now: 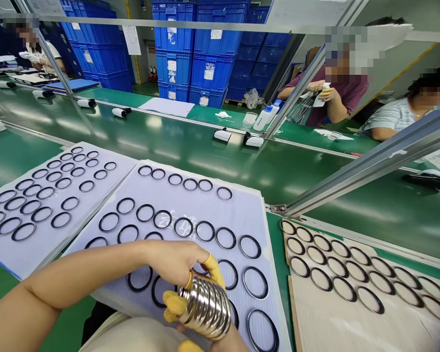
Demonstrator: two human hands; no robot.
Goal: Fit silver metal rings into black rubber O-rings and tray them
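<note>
Near the bottom edge of the view, yellow finger cots (214, 270) sheathe the fingertips of both hands. We see the left hand (176, 264) curled over a stack of polished metal rings (205, 307), its fingers clenched on the stack. The right hand (181, 328) lies beneath, largely hidden. Of it we make out only two cotted fingers, a sliver of skin and the wrist, and the frame cuts off the lowest fingertip. The stack is grasped between the two hands, tilted, just above a white corrugated sheet (190, 205). Glare runs across the stack, so we cannot count its rings.

Black rings (183, 227) lie in rows on this sheet, several partly covered by the hands and forearm. To our left, a second white sheet (58, 249) carries more black rings, and the frame cuts off its far-left part. To our right, a tan card sheet (352, 313) bears rows of dark rings with pale rims, running out of view. All rest on a green bench (315, 190).

Beyond it, small white-and-black parts (119, 112) sit on a further bench; we cannot tell what they are. Two co-workers (346, 88) sit at the right, one with yellow cots, and a third co-worker (40, 54) sits at upper left. Stacked blue crates (210, 66) stand behind.
</note>
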